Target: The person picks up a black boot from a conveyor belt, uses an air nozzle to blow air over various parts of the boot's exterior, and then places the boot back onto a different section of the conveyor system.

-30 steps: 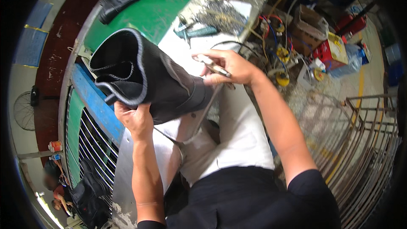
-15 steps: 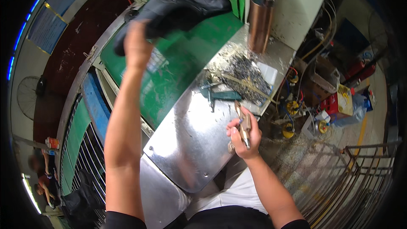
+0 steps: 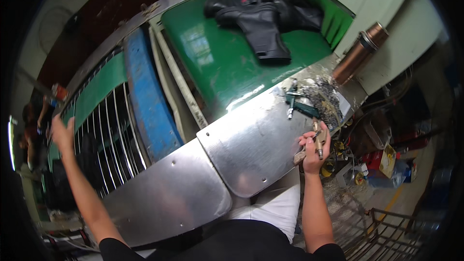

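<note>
Right grip [image 3: 315, 154]: its fingers are curled around a thin gold-brown metal tool [image 3: 320, 141].
Tool's place: inside the right grip, by the right edge of the silver metal counter [image 3: 251, 150].
Left grip [image 3: 63, 135]: let go, fingers loose and apart, blurry, near a rack of thin shiny bars [image 3: 126, 130]; I can't tell if they touch.
Soft black boots [image 3: 263, 29]: bunched on a smooth, shiny green surface [image 3: 208, 63], well apart from the 2 grips.
Counter: 2 flat plates with round corners, a bit scratched.
Messy end: a dark green tool with a silver tip [image 3: 304, 108] lies beside crumbly grey bits [image 3: 329, 101].
Tall copper-coloured flask [image 3: 355, 62]: round, shiny, just past the bits.
</note>
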`<state>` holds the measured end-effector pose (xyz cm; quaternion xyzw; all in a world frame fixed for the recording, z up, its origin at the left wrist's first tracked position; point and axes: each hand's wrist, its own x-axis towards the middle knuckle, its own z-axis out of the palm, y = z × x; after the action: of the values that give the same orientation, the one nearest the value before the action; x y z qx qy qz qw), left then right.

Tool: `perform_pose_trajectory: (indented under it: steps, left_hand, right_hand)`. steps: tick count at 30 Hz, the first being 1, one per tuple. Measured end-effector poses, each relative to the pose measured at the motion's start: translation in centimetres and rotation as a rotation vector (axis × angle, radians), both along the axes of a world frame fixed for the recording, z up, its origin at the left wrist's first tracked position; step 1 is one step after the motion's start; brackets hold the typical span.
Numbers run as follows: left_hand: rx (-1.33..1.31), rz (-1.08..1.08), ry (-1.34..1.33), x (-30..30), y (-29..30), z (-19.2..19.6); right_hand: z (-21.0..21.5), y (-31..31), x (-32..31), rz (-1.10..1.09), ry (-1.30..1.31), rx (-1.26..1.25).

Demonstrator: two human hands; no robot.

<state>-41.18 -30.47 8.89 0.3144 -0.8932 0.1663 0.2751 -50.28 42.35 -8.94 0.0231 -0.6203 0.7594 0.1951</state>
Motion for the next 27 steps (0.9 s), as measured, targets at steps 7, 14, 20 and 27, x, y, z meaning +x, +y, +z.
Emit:
perform_pose_trajectory:
  steps: [7, 14, 20, 27]
  left_hand:
    - [0.352, 0.623, -0.178, 16.1, -5.4, -2.0]
    - [0.407, 0.171, 0.374, 16.5, -0.6, -3.1]
    - [0.647, -0.140, 0.740, 21.3, 21.5, -6.5]
    - [0.981, -0.348, -0.501, 27.0, 32.5, -5.7]
  right_hand:
    - [-1.3, 1.5, 0.3, -0.014, 0.054, 0.033]
    - [-1.1, -0.5, 0.0, -0.007, 0.005, 0.073]
    - [-0.5, 0.8, 0.4, -0.028, 0.018, 0.200]
    - [-1.0, 0.7, 0.2, -0.038, 0.028, 0.269]
